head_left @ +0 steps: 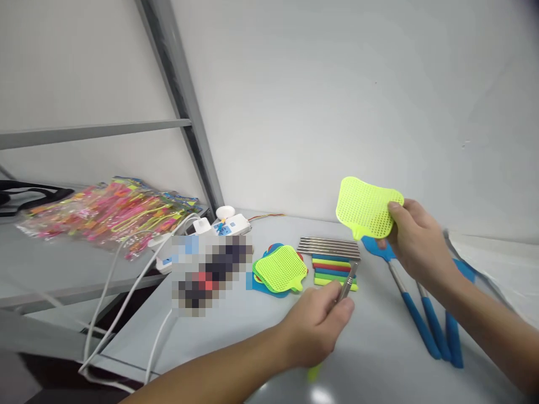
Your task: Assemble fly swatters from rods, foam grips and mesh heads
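My right hand (415,230) pinches a yellow-green perforated fly swatter head (364,206) by its right edge, raised above the table, its short neck pointing down. My left hand (318,320) is closed around a metal rod (348,280) whose tip slants up to the right. A bit of yellow-green handle (314,373) shows below that hand. The rod and the swatter head are apart. Behind the left hand lie a pile of swatter heads (281,269), yellow-green on top, a row of metal rods (328,247) and a row of coloured handles (332,268).
Several blue swatters (415,320) with blue handles lie at the right, partly behind my right arm. White power strips (231,225) with cables stand at the table's back left. Bagged colourful items (122,213) cover a shelf at the left. A blurred-out patch (210,275) hides something.
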The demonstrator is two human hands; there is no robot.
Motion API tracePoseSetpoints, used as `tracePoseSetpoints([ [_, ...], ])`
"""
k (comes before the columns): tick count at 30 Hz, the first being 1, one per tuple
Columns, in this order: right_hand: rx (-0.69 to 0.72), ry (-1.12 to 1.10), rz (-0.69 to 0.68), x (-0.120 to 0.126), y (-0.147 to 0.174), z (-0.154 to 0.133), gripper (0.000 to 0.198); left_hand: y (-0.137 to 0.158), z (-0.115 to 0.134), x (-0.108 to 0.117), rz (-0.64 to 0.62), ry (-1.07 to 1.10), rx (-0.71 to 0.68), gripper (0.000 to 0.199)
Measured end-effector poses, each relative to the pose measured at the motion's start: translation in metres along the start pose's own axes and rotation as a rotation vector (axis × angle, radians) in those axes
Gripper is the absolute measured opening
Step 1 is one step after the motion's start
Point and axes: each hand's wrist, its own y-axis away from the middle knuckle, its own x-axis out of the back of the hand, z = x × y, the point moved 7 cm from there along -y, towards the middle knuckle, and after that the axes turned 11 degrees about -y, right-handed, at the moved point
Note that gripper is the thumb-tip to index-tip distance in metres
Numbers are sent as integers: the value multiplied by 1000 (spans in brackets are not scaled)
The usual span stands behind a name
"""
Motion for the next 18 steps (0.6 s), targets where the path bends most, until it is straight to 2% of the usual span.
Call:
tracePoseSetpoints([
  [3,-17,-22,45,16,25,-3,25,0,-7,-10,-48,71,57,34],
  [7,-59,-36,43,18,48,0,23,-1,-11,-18,-86,81,94,36],
  [18,-60,-73,86,24,60,7,22,-2,-11,-23,-172,93,98,39],
])
